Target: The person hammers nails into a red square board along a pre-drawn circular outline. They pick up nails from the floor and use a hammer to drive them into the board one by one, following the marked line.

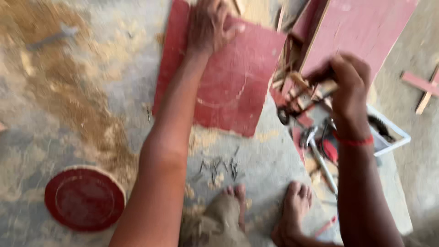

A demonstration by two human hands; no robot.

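Left hand (208, 25) lies with its grip curled over the top edge of a red board (228, 82) that rests flat on the concrete floor (270, 160); its fingertips are cut off by the frame's upper edge, so how tightly they close cannot be told. Right hand (350, 84) is blurred — its fingers are bent around something among the wood scraps (292, 84) just beside the board's right edge, but what it holds is hard to make out. Nails (222, 167) lie scattered below the board, near two bare feet (292, 210). A hammer (320, 158) lies under the right wrist — a red disc (84, 199) sits well apart, lower left.
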